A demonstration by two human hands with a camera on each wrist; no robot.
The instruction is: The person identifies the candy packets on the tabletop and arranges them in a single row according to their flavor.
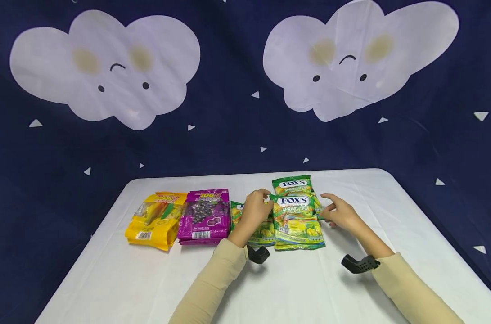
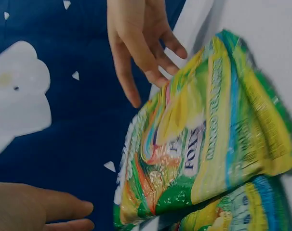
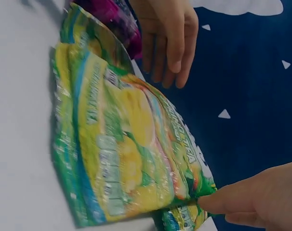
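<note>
The front green-and-yellow FOX'S Spring Tea candy bag lies between my two hands, overlapping a second FOX'S bag behind it. At its upper left corner is my left hand, covering part of a third FOX'S bag. The left wrist view shows the left hand's fingers straight and apart from the candy bags. On the other side my right hand hovers with loosely bent fingers, close to the rear bag's edge. In the right wrist view, its fingertips overlap a bag's corner.
To the left, a purple grape candy bag touches the third FOX'S bag, and a yellow candy bag lies beyond it. All rest on a white-covered table. Behind hangs a dark blue cloth with clouds.
</note>
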